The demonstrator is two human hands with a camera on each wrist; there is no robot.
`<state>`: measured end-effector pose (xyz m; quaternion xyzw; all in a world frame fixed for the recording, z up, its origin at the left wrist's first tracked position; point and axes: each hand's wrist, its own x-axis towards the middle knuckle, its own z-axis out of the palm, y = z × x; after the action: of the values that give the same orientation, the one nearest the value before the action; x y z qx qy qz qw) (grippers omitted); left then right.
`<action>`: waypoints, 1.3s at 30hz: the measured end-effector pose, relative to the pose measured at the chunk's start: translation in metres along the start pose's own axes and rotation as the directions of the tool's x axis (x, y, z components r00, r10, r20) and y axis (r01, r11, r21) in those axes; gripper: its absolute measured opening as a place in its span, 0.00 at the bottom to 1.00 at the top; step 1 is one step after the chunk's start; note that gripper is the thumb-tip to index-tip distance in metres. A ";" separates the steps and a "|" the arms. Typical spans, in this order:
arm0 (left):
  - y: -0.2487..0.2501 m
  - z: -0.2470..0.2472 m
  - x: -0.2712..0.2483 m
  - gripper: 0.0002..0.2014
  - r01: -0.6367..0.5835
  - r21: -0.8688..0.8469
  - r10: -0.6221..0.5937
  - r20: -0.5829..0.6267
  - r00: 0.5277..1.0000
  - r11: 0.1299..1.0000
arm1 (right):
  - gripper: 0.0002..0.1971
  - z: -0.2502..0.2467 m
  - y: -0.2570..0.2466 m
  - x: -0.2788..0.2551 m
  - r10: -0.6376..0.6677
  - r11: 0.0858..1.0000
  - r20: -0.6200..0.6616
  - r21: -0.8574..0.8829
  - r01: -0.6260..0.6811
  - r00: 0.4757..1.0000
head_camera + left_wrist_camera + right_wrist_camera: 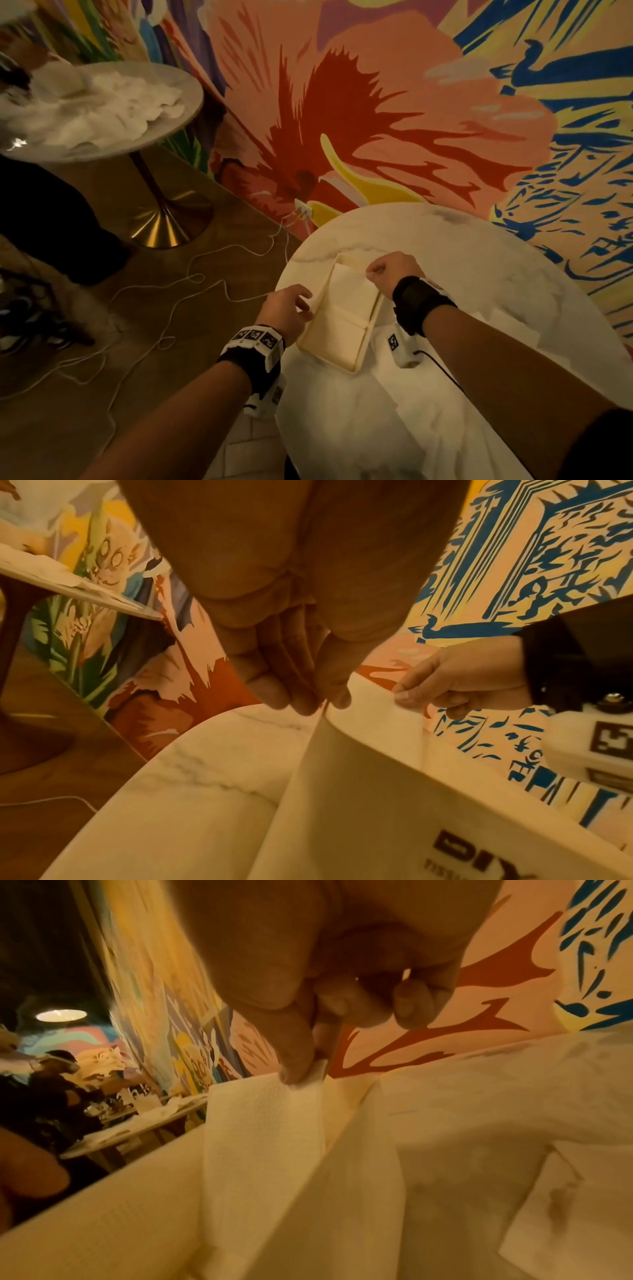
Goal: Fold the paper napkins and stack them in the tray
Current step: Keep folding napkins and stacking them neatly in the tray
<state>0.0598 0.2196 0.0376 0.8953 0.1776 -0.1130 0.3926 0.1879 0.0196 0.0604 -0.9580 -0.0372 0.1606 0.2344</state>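
Over the cream rectangular plastic tray [342, 356] on the round marble surface [479, 260], both hands, left [286, 313] and right [390, 274], pinch a white paper napkin [267, 1118] by its corners, apparently mid-fold; next, likely align the edges and lay it in the tray.

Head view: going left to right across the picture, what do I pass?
Neighbouring round table piled with loose napkins → its brass foot → wall socket → left hand → tray holding napkin → right hand → more napkins on the near table.
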 end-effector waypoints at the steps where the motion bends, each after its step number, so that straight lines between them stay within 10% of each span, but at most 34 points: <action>1: -0.002 0.000 0.001 0.14 -0.003 0.007 0.003 0.002 1.000 1.000 | 0.05 0.004 -0.001 0.001 0.009 1.000 0.017 -0.019 -0.009 1.000; 25: -0.003 0.000 0.001 0.16 0.016 0.036 -0.017 0.047 0.999 0.999 | 0.18 0.012 0.007 -0.001 -0.025 0.989 0.013 -0.144 0.027 1.000; 39: 0.089 0.069 -0.027 0.11 -0.376 0.074 0.374 0.047 0.926 0.924 | 0.12 -0.070 0.132 -0.081 0.191 0.972 -0.225 0.182 -0.152 0.955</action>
<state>0.0674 0.1061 0.0598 0.9260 -0.0080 -0.0574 0.3731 0.1336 -0.1402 0.0819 -0.9477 0.0883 0.0652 0.2998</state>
